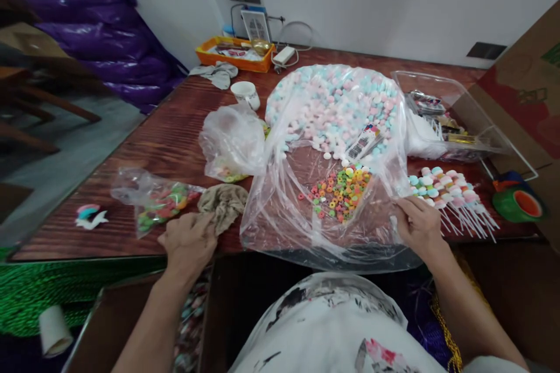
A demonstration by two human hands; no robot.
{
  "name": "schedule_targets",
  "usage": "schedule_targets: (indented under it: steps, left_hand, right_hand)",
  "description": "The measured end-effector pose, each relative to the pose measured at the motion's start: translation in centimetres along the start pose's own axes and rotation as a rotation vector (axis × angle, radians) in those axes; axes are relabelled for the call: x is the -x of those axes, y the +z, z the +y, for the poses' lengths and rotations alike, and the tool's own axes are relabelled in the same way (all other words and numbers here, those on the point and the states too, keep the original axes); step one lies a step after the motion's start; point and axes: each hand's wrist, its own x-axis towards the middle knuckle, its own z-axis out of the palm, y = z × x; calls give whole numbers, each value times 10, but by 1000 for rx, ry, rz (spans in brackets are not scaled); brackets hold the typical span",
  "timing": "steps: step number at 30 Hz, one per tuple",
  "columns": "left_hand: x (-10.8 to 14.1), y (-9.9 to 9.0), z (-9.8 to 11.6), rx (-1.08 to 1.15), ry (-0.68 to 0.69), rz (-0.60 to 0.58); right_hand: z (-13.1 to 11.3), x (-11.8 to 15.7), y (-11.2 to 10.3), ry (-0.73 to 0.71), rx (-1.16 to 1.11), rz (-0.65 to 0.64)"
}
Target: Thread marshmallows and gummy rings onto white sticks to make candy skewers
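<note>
My left hand [189, 240] is closed at the table's front edge, its thumb side on a crumpled brown cloth [223, 204] that it seems to grip; the fingertips are hidden. Just beyond it lies a small clear bag of colourful ring-shaped pieces [164, 207]. At the right, my right hand [417, 222] pinches the near edge of a large clear plastic bag [280, 215]. Inside or under that film are many pale pink, blue and white pieces [336, 105], a printed label packet [364, 143] and a loose patch of small coloured rings [341, 192].
White-stemmed pastel pieces [446, 186] lie beside the right hand, near green tape [518, 204]. A clear tray [464, 99] stands behind. Toward the back left are a white cup [245, 94], another plastic bag [231, 140] and an orange tray [236, 58]. A carton [525, 87] borders the right.
</note>
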Motion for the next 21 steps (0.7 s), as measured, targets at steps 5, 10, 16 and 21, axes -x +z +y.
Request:
schedule_targets:
  steps: [5, 10, 16, 21]
  left_hand:
    - [-19, 5, -9, -110, 107, 26]
    - [-20, -2, -1, -100, 77, 50]
    - [-12, -34, 31, -12, 26, 272]
    - [-38, -53, 83, 156, 133, 131]
  right_hand:
    - [-4, -31, 0, 9, -64, -34]
    - [-25, -52, 13, -167, -94, -132]
    - [-45, -89, 24, -246, 77, -383]
    - [-47, -150, 60, -181, 225, -576]
